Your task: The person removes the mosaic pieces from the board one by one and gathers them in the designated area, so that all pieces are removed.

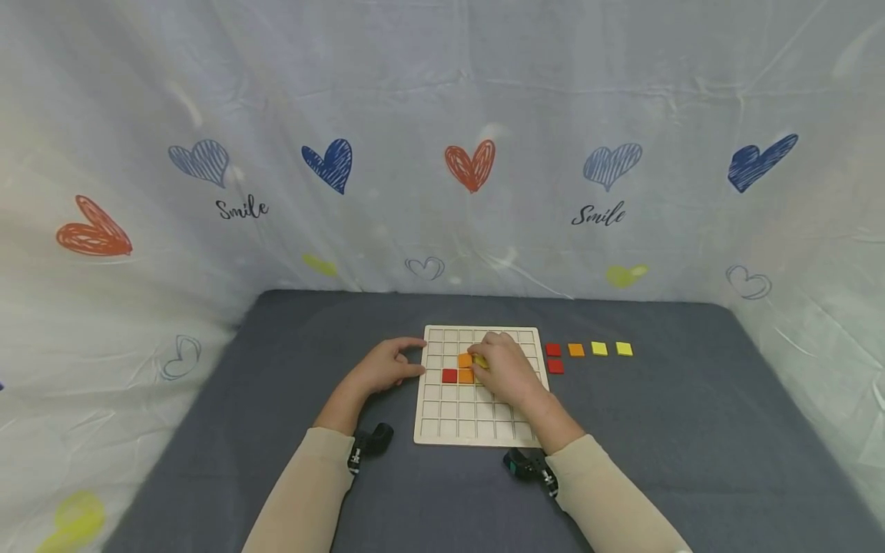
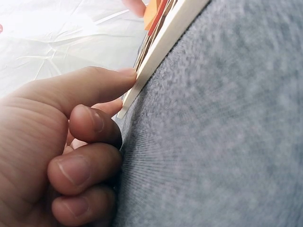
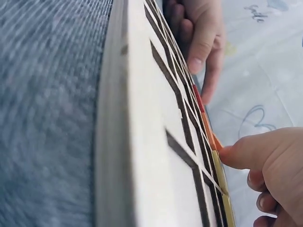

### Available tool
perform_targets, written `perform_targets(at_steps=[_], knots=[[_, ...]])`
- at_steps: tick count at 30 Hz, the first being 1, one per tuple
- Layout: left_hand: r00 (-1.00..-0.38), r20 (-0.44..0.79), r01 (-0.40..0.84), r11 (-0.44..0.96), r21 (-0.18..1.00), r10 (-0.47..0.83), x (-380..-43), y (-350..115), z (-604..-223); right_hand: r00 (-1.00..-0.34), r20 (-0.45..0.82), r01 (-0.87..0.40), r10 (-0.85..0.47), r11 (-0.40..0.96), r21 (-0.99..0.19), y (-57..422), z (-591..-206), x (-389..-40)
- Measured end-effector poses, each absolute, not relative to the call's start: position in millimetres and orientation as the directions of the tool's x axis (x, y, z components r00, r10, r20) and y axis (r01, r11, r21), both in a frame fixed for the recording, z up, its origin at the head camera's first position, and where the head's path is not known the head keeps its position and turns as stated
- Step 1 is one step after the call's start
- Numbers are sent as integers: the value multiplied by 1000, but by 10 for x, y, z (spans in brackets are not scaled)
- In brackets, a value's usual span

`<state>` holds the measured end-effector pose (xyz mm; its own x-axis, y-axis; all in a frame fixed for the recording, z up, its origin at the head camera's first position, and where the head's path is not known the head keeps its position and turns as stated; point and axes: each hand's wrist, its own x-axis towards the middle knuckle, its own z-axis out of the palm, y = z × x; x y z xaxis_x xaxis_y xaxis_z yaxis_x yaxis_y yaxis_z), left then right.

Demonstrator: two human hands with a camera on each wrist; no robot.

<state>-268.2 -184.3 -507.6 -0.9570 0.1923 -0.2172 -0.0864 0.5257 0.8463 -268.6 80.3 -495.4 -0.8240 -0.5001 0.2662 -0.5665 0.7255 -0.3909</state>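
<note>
A board [image 1: 440,411] lies on grey cloth [image 1: 442,499] before heart-printed sheeting [image 1: 401,92]

At your twelve o'clock, the flat wooden grid board [image 1: 475,436] bears a red tile [image 1: 449,376], two orange tiles [image 1: 465,376] and yellow tiles [image 3: 218,170]; five loose tiles [image 1: 576,350] lie off its two o'clock.

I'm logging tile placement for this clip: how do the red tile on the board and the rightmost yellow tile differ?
Place: the red tile sits in the board's grid; the rightmost yellow tile lies on the grey cloth.
Neighbours: the red tile is directly beside an orange tile; the yellow tile has a clear gap to its nearest neighbour.
Both look square and flat.
</note>
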Motion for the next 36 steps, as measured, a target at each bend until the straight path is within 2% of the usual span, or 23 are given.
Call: perform_targets(at_steps=[5, 15, 36], knots=[[-957, -217, -83, 536, 840, 192, -2690, -1826, -5081, -855, 247, -517, -455, 728, -449, 840, -4927, -2663], [-956, -221, -84, 542, 836, 193, -2690, -1822, -5103, -908, 128, -392, -398, 702, -595, 1071, -4789, -2674], [-959, -212, -83, 526, 846, 189, -2678, -1831, -5090, -928, 7, -241, -373, 585, -775, 1746, -4578, -2775]])
